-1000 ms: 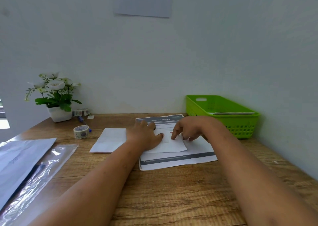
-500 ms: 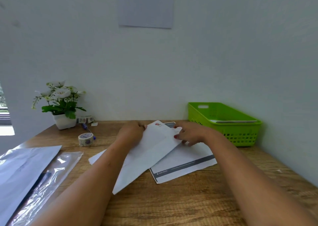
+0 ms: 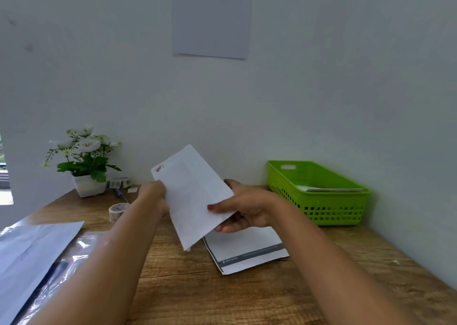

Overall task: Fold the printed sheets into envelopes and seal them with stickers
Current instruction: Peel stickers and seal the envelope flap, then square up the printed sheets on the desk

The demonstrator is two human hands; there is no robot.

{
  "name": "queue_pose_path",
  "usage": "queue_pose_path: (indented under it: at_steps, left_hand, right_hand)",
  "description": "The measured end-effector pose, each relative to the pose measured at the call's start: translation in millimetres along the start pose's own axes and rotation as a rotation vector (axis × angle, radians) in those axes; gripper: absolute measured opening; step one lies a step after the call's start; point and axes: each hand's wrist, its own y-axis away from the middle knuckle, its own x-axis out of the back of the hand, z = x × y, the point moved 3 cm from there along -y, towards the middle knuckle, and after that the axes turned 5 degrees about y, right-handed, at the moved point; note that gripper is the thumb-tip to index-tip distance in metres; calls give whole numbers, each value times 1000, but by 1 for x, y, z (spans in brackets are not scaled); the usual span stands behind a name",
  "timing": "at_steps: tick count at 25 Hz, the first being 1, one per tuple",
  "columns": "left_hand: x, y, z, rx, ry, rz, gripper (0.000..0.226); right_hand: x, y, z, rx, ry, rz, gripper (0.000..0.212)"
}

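Note:
A white envelope (image 3: 191, 196) with a small red sticker near its upper left corner is held up above the desk, tilted on a diagonal. My left hand (image 3: 155, 196) grips its left edge. My right hand (image 3: 243, 209) pinches its right side, thumb on the front and fingers behind. Under my right hand a printed sheet (image 3: 247, 250) with a grey band along its near edge lies flat on the wooden desk (image 3: 247, 297).
A green basket (image 3: 319, 193) with paper inside stands at the right by the wall. A tape roll (image 3: 117, 211), a sticker roll (image 3: 120, 181) and a potted plant (image 3: 85, 161) sit at the back left. Paper sheets (image 3: 29, 253) and a clear plastic sleeve (image 3: 61, 270) lie at the near left.
Both hands have lifted the envelope off the printed sheet and raised it into the air, turning it more upright. The camera has tilted up.

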Motion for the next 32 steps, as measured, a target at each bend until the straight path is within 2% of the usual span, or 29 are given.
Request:
queue_pose_path:
  at_steps: [4, 8, 9, 11, 14, 16, 17, 18, 20, 22, 24, 27, 28, 30, 32]
  left_hand:
    - [-32, 21, -9, -158, 1, -102, 14]
    - [-76, 62, -35, -311, -190, -446, 36]
    - [-82, 73, -43, -387, -338, -523, 40]
    - [-87, 82, -59, -598, -811, -617, 45]
    - [-76, 72, -81, -819, -1575, -527, 60]
    - [-68, 64, -93, -744, -1798, -487, 65]
    - [-66, 62, -97, -682, -1842, -493, 67]
    - [-64, 59, -100, -631, -1866, -502, 68]
    - [-61, 54, -100, -550, -1895, -522, 71]
    - [-59, 51, -95, -503, -1883, -572, 75]
    - [-58, 49, -89, -485, -1866, -631, 85]
    - [-49, 46, -72, -323, -1843, -682, 112]
    - [-47, 46, -65, -286, -1796, -710, 115]
    - [-44, 45, -52, -301, -1607, -687, 97]
    - [-38, 30, -43, -386, -1444, -488, 80]
  right_hand:
    - [44, 11, -7, 98, -53, 340, 38]
    - [108, 42, -12, 255, -230, 682, 41]
    - [127, 53, -10, 292, -287, 777, 41]
    - [163, 73, 0, 329, -330, 988, 42]
    - [197, 90, 27, 192, -253, 1186, 37]
    - [202, 87, 37, -28, 59, 1220, 13]
    - [202, 85, 39, -142, 278, 1210, 12]
    - [198, 83, 38, -231, 456, 1192, 14]
    - [190, 78, 40, -300, 635, 1211, 32]
    - [177, 78, 44, -281, 726, 1275, 36]
    - [165, 81, 38, -228, 822, 1367, 26]
    - [140, 71, 13, 17, 923, 1449, 17]
    - [128, 60, 7, 91, 951, 1390, 17]
    - [97, 31, 5, 131, 983, 1145, 17]
    - [65, 3, 18, 45, 1042, 835, 28]
